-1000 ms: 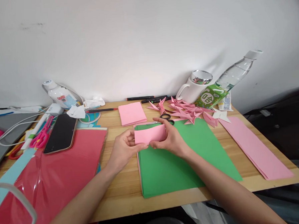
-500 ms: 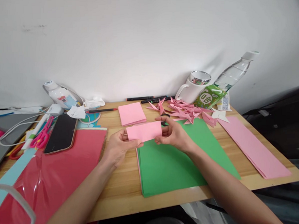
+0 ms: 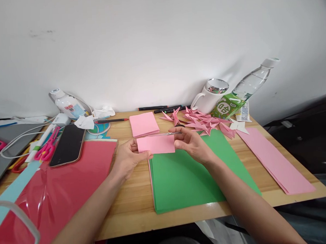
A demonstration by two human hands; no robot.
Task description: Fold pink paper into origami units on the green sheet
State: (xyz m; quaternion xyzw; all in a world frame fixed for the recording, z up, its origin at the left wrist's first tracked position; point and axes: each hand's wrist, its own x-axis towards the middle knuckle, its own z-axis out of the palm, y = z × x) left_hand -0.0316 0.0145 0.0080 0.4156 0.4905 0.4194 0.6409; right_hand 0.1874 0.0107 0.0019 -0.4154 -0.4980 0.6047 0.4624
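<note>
Centre of the frame: one small pink paper [image 3: 155,144], oblong, apparently folded, held up in the air over the left edge of a stack of green sheets [image 3: 198,174]. Left hand [image 3: 128,156]: closed in a pinch on the left end, thumb in front, fingers behind. Right hand [image 3: 190,144]: half open at the right end, thumb and fingers apart around the edge; firmness of contact not possible to tell. Just behind the upper edge: black-handled scissors [image 3: 181,125], partly hidden. Upper middle, on the wooden bench [image 3: 124,211]: pile of pink squares [image 3: 143,124]. Right of centre: heap of pointed folded pieces [image 3: 203,120], close to a white mug [image 3: 207,98] and a green box [image 3: 226,106]. Far right: long pink strips [image 3: 277,163]. Possible faults: swing or slip of the paper, from reliance on the left pinch alone; a skewed or doubled crease, from pressing in mid-air without flat backing; a snag or nick on the scissors, from lowering too near the blades; crushed or scattered folded pieces, from a careless sweep of the right hand.
</note>
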